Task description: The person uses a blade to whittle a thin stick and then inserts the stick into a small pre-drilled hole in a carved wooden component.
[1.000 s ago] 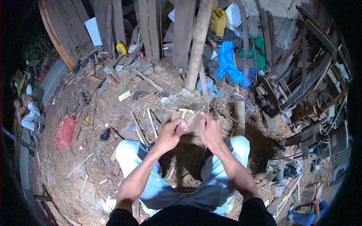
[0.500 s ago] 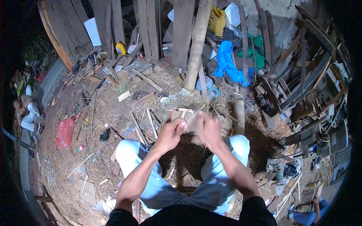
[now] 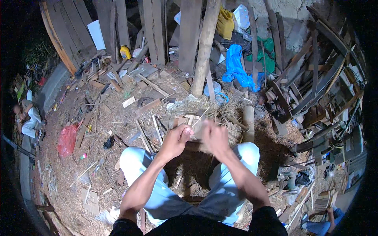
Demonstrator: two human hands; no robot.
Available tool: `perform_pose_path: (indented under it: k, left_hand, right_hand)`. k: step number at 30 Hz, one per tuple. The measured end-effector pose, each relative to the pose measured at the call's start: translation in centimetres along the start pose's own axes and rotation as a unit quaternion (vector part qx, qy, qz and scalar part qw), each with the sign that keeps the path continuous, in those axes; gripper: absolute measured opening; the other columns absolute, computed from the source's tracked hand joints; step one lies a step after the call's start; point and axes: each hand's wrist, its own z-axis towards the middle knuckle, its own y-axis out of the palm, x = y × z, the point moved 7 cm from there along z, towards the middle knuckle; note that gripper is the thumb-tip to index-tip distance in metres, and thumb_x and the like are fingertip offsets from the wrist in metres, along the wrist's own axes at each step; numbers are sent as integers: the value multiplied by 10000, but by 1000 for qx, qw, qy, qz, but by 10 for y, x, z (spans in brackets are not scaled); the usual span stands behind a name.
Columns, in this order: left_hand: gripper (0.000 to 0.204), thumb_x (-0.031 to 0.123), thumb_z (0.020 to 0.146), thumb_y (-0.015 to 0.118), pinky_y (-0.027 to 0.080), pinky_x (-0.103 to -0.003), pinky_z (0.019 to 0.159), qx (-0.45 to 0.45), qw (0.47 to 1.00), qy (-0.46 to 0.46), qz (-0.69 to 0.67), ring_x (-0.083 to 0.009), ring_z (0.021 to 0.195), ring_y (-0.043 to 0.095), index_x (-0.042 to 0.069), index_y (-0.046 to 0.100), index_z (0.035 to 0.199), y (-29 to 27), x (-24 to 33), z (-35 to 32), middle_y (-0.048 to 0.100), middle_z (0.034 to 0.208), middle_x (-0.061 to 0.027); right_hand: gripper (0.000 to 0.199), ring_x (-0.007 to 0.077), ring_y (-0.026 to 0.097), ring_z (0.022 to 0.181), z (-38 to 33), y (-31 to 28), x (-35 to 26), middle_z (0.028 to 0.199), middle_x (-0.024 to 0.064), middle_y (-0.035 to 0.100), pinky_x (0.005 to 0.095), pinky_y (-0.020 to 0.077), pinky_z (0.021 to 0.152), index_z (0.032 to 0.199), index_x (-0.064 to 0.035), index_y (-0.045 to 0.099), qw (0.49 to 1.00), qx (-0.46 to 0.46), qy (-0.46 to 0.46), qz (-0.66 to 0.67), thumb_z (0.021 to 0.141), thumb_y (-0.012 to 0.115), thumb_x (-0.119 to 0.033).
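Left hand: your left hand [image 3: 178, 138] is raised in front of you, above the gap between your knees; its fingers are curled inward with the thumb pressed on a thin pale strip [image 3: 189, 126].
Right hand: your right hand [image 3: 214, 136] is just beside the left, blurred; its fingers look bent narrow around the same material, but you cannot tell the exact hold.
Pale strip: it lies between your two hands, its ends hidden by your fingers and merging with the litter behind.
Thin stick: a slim stick [image 3: 202, 115] rises at a tilt from the area just above your hands; whether a hand holds it cannot be told.
Legs: your light blue trousers [image 3: 138, 165] show both knees spread wide, a dark hollow of ground between them.
Ground: dry straw [image 3: 98, 129] and wood offcuts cover the soil around you.
Post: a round wooden post [image 3: 204, 43] stands ahead of your hands, well apart.
Left side: a red plastic bag [image 3: 67, 139] lies on the straw.
Background: a blue sheet [image 3: 235, 67] and a yellow bottle [image 3: 125, 52] rest among leaning planks.
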Motion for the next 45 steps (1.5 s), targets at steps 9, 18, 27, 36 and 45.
perform_pose_path:
  k: [9, 18, 27, 36, 45]
  left_hand:
    - [271, 253, 967, 422, 385, -247, 529, 6, 1000, 5, 3, -73, 584, 445, 35, 549, 867, 0, 4, 1, 465, 608, 17]
    - [255, 223, 959, 430, 392, -253, 545, 12, 1000, 2, 9, -81, 577, 446, 29, 561, 857, 0, 1, 4, 475, 604, -1]
    - [233, 219, 943, 465, 434, -288, 559, 34, 998, 4, 51, -128, 571, 531, 26, 573, 869, -4, 8, 3, 565, 637, -60]
    - [199, 209, 924, 495, 455, -327, 560, 51, 991, 44, 116, -205, 578, 593, 30, 570, 884, -7, 12, -1, 596, 654, -104]
    - [141, 167, 906, 513, 434, -357, 544, 35, 991, 51, 123, -266, 557, 570, 39, 570, 890, -3, 24, 1, 559, 618, -127]
  right_hand:
    - [295, 429, 575, 518, 9, -12, -2, 535, 270, 532, 498, 489, 539, 787, -17, 600, 999, 12, 45, 12, 884, 430, -238]
    - [314, 402, 581, 495, 4, -8, -9, 529, 245, 548, 476, 488, 491, 742, -27, 592, 999, 13, -9, -51, 885, 446, -265]
    - [354, 435, 574, 554, -6, 1, -14, 574, 263, 553, 500, 477, 540, 792, 5, 595, 998, -25, -23, -50, 916, 407, -268]
    - [447, 434, 565, 695, -1, 1, 4, 714, 272, 563, 457, 433, 665, 836, 55, 556, 992, -65, 73, 74, 953, 351, -324]
    - [429, 368, 529, 638, -2, 7, 3, 679, 250, 529, 423, 410, 631, 768, 49, 521, 973, -70, 121, 183, 950, 326, -287]
